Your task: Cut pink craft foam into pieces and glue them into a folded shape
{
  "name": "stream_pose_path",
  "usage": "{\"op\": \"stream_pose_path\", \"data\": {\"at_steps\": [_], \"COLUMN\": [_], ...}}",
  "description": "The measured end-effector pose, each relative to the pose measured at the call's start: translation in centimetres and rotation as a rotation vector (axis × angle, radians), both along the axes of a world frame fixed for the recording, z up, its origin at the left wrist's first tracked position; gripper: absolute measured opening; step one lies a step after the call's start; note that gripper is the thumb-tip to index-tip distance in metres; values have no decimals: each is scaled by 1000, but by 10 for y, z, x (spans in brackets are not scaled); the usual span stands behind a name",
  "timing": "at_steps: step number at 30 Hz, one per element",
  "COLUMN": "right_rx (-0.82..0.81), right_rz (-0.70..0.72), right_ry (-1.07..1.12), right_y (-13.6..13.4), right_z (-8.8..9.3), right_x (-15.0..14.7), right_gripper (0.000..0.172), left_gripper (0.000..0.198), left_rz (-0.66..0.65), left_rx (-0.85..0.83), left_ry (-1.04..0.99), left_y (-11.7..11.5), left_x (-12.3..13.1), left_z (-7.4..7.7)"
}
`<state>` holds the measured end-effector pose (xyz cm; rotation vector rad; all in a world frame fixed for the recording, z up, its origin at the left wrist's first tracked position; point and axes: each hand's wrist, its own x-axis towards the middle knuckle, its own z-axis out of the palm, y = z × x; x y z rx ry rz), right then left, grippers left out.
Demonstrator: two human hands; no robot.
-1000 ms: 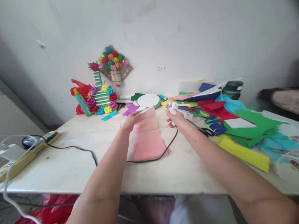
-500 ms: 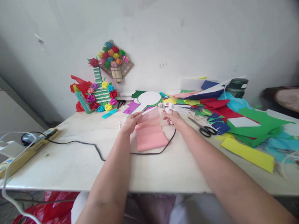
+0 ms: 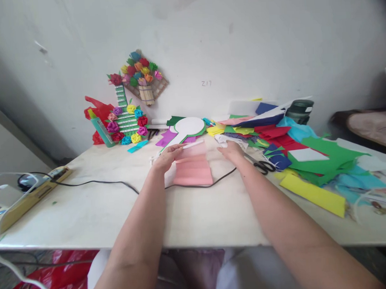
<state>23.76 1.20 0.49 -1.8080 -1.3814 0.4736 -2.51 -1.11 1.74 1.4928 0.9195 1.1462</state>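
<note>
Pinched in my left hand (image 3: 169,157) is a thin white stick (image 3: 193,144), lying across the top edge of a pink strip of crepe paper (image 3: 192,172). The strip hangs down toward me, flat on the table. To its right, my right hand (image 3: 231,152) is closed around a white glue gun (image 3: 223,138), mostly hidden behind the fingers. A black cord (image 3: 221,177) runs from under that hand and past the strip's lower edge. Beyond my left hand lies a white disc with a green rim and a handle (image 3: 189,126).
Black-handled scissors (image 3: 264,167) lie right of my right hand. Coloured sheets and scraps (image 3: 321,160) cover the right side. A glue bottle (image 3: 102,129) and a flower-decorated guitar shape (image 3: 128,121) stand back left. A yellow power strip (image 3: 32,200) sits at the left edge.
My right hand has moved right with the glue gun, away from the pink strip, and the gun is lower. My left hand keeps the stick in place. The view has shifted slightly.
</note>
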Motion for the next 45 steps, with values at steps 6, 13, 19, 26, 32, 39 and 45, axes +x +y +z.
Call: {"op": "stream_pose_path", "data": {"at_steps": [6,13,19,26,32,39,45], "right_rx": [120,105,138,161,219,260,294], "right_rz": [339,421,419,418,428,443,419], "right_ry": [541,690,660,675,707,693,703], "right_y": [-10,-15,-18,-19,-19,-17,-14], "right_z": [4,2,-2,-2,-2,-4,-7], "right_x": [-19,-33,-43,-48,-53,-55,-56], "right_gripper": [43,47,47,48,47,31,21], "left_gripper": [47,49,49,54,46,37,32], "left_rz": [-106,-217,-245,-184,-109,-102,-73], "left_rx": [-37,-121,-135,-153,-195,-199,-178], "left_ry": [45,40,27,28,-180,-269,-274], "left_y": [0,-3,-5,-2,-4,-8,-4], "left_x": [0,2,2,0,4,11,12], "left_z": [-7,-10,-11,-15,-17,-14,-18]}}
